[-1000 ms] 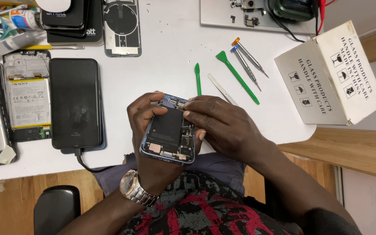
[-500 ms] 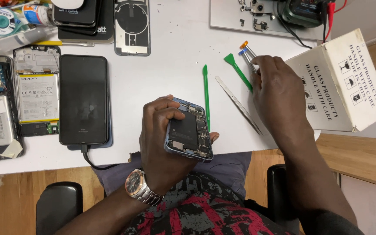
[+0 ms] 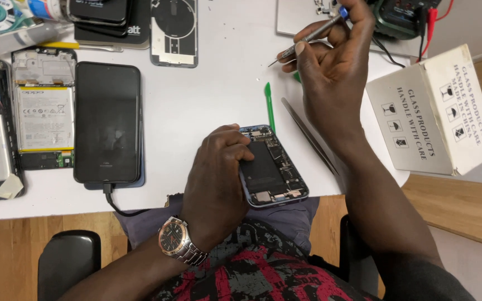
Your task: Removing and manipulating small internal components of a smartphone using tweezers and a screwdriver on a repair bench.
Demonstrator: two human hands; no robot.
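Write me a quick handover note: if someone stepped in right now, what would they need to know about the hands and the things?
Left hand: grips the opened phone at the table's near edge, insides facing up.
Right hand: raised over the table, holding a small screwdriver.
Nearby: green pry tool and tweezers beside the phone.
Done: back cover is off.
Left: the screwdriver is not yet at the phone.

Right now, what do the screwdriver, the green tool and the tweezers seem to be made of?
Screwdriver: likely steel, grey shiny shaft, with a blue cap.
Green tool: probably plastic, flat bright matte colour.
Tweezers: apparently metal, thin grey and dull.
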